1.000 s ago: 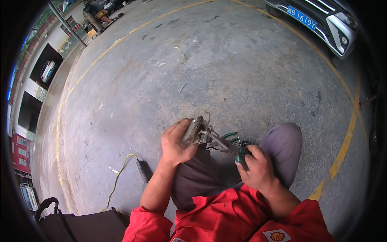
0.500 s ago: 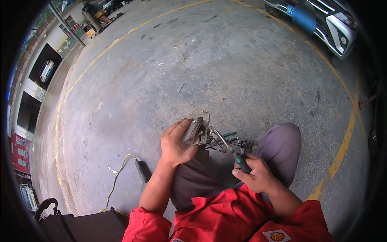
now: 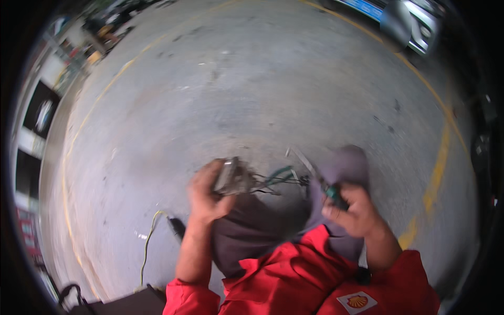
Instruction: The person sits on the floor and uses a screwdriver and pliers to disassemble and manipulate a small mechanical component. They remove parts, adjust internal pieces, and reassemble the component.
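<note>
My left hand [image 3: 206, 193] is closed around a palm-sized greyish housing [image 3: 230, 177] with a shiny face and rough edges, above my bent left leg. Its fine detail is smeared by motion. Thin dark wires [image 3: 266, 191] show beside its right side; whether they join it I cannot tell. In my right hand [image 3: 355, 211] is a hand tool with a green and black handle [image 3: 336, 196], a long metal shaft and a bent tip. The tip points up and left, apart from the housing. Between the two lie green-handled pliers [image 3: 279, 175], partly over the wires.
On the floor at lower left, a yellow-green cord [image 3: 148, 247] runs to a black cylindrical thing [image 3: 177, 227], partly behind my left forearm. A dark bag-like object [image 3: 126, 303] stands at the lower edge. A parked car [image 3: 417, 29] is at far right, beyond a yellow floor line [image 3: 441, 168].
The tool in my right hand has pulled away from the housing, up and right. My left hand has shifted left with the housing. The whole view has swung and blurred.
</note>
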{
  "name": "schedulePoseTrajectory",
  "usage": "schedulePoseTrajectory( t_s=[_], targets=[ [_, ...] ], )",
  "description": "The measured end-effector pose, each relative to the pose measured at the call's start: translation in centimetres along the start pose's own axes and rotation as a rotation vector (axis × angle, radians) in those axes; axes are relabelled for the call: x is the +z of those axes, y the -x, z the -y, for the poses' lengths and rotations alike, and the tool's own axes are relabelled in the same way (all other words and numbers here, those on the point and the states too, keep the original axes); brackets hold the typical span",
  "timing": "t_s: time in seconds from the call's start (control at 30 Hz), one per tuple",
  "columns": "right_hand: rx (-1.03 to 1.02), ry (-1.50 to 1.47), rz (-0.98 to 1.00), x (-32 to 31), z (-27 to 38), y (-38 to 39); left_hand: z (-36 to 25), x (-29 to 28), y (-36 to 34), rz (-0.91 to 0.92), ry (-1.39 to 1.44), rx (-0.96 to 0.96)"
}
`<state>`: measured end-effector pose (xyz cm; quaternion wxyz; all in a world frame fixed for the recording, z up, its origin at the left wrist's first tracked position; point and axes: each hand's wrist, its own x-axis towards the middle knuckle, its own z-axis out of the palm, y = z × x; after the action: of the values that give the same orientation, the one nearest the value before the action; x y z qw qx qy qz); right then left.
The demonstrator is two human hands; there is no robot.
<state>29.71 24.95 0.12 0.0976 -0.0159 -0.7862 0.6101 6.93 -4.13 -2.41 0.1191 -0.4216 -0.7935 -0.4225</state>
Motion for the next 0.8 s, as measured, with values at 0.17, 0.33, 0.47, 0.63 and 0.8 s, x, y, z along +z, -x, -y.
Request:
schedulePoseTrajectory(
  t_s=[0.17,0.33,0.47,0.63,0.8],
  targets=[
    [0.496,0.255,-0.432,-9.7,-5.7,3.2,1.0,1.9,1.8,-0.111,0.235,-0.187],
    [0.991,0.668,-0.421,-11.3,-29.5,15.2,2.3,4.1,1.7,-0.053,0.181,-0.164],
    [1.196,0.592,-0.276,-4.6,-37.1,21.9,3.1,3.2,2.9,-0.060,0.107,-0.038],
    [1.171,0.559,-0.244,-2.0,-39.3,22.7,2.4,3.8,1.9,-0.049,0.001,0.056],
    [1.016,0.836,-0.554,-6.1,-40.1,17.0,-0.3,5.6,0.7,-0.104,-0.189,-0.079]
  ],
)
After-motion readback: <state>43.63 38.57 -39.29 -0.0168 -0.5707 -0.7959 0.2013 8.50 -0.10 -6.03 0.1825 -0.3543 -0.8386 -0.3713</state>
